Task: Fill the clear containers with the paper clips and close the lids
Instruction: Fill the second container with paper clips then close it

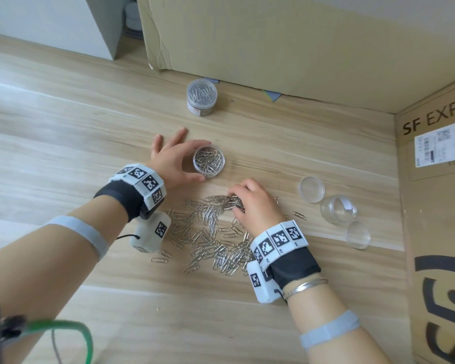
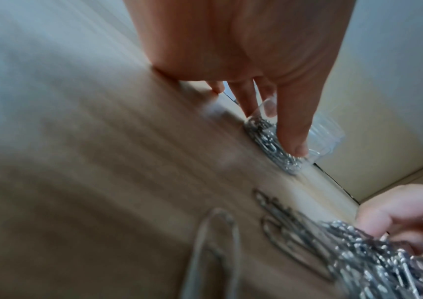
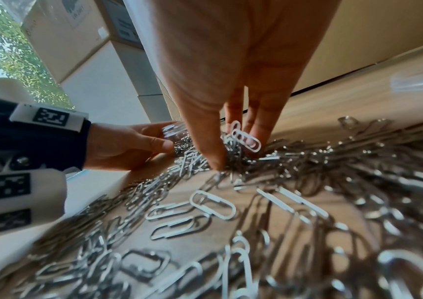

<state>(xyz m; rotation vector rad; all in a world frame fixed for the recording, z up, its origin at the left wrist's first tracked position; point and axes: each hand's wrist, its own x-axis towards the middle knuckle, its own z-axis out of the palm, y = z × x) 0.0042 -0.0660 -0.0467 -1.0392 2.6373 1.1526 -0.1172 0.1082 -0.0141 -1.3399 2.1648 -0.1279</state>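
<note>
Setting: a pale wooden counter [image 1: 63, 132] seen from above, cardboard boxes [image 1: 286, 43] standing along its far and right edges
Finished jar: at 12 o'clock, near the far box, a clear jar [image 1: 201, 97] stands upright, packed with clips and with its lid on; this one looks done
Jar being filled: near the centre an open jar [image 1: 208, 160] holds clips close to its rim, no lid on it yet
Left hand: the left hand [image 1: 171, 160] curls its thumb and forefinger round the side of the open jar, steadying it on the counter; the other fingers are spread flat at 10 o'clock from the jar
Right hand: the right hand [image 1: 252, 203], at 5 o'clock from the open jar, has its fingers closed round a bunch of clips [image 1: 230, 202] gathered from the top of the heap
Loose clips: a wide heap of silver paper clips [image 1: 208, 240] lies on the counter between the two wrists, at 6 o'clock from the open jar; many remain
Empty jar: at 3 o'clock, near the right-hand box, an empty jar [image 1: 338, 209] with nothing in it
Spare lids: two clear lids lie by the empty jar, one lid [image 1: 311, 188] just beyond it, the other lid [image 1: 357, 234] just nearer the person
Progress: roughly one jar of three complete, by my judgement; the second needs topping up and closing, the third needs filling and closing
</note>
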